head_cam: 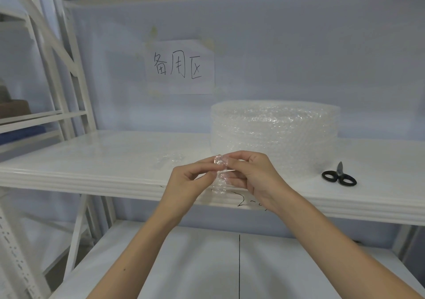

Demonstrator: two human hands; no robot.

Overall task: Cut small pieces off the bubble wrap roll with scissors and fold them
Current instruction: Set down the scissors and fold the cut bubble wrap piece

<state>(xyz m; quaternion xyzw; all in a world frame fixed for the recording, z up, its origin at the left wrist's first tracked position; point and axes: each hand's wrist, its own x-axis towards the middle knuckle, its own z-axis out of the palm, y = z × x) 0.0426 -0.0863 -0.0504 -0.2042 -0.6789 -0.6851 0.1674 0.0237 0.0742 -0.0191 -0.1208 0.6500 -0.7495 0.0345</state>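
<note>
A small clear piece of bubble wrap point(219, 174) hangs between my two hands just in front of the white shelf's front edge. My left hand point(190, 179) pinches its left side and my right hand point(250, 172) pinches its upper right; the top part looks bent over. Behind my hands the big bubble wrap roll point(276, 133) stands on the shelf point(92, 158). Black-handled scissors point(339, 177) lie shut on the shelf to the right of the roll. Another small clear piece point(169, 160) lies flat on the shelf left of my hands.
A paper sign with handwritten characters point(180, 66) is taped to the back wall. A lower white shelf point(184, 264) lies under my arms. White rack uprights and braces point(69, 69) stand at the left, with another rack beyond.
</note>
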